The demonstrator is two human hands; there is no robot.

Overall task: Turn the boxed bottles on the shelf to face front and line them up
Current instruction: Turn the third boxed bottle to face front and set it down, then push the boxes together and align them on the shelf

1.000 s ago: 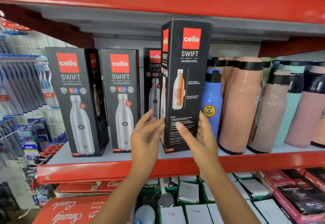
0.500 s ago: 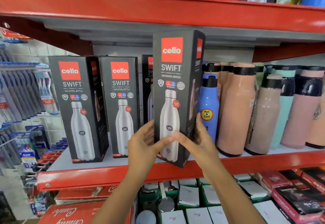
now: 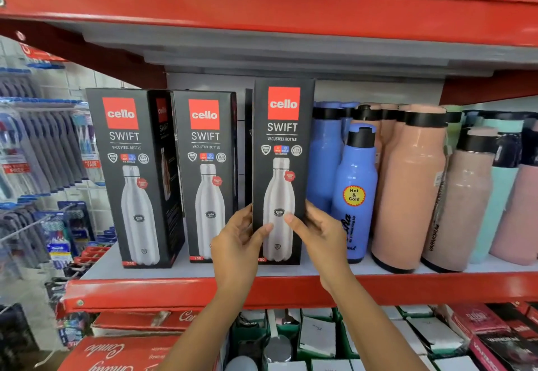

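Three black "cello SWIFT" bottle boxes stand on the grey shelf board point(image 3: 291, 271). The left box point(image 3: 131, 178) is turned a little, so its right side shows. The middle box point(image 3: 206, 175) faces front. The right box point(image 3: 281, 167) stands upright with its front face toward me and its base on the shelf. My left hand point(image 3: 237, 236) grips its lower left edge and my right hand point(image 3: 317, 231) its lower right edge, with both thumbs on the front face. Another dark box point(image 3: 248, 143) is mostly hidden behind it.
Loose blue bottles point(image 3: 353, 193), peach bottles point(image 3: 407, 190) and teal ones crowd the shelf right of the boxes. The red shelf lip point(image 3: 174, 289) runs along the front and an upper shelf hangs overhead. Toothbrush racks point(image 3: 43, 149) hang at left. Boxed goods fill the shelf below.
The right box was lifted off the shelf with its side panel toward me; both hands turned it front-facing and lowered it until it stands on the shelf beside the middle box.
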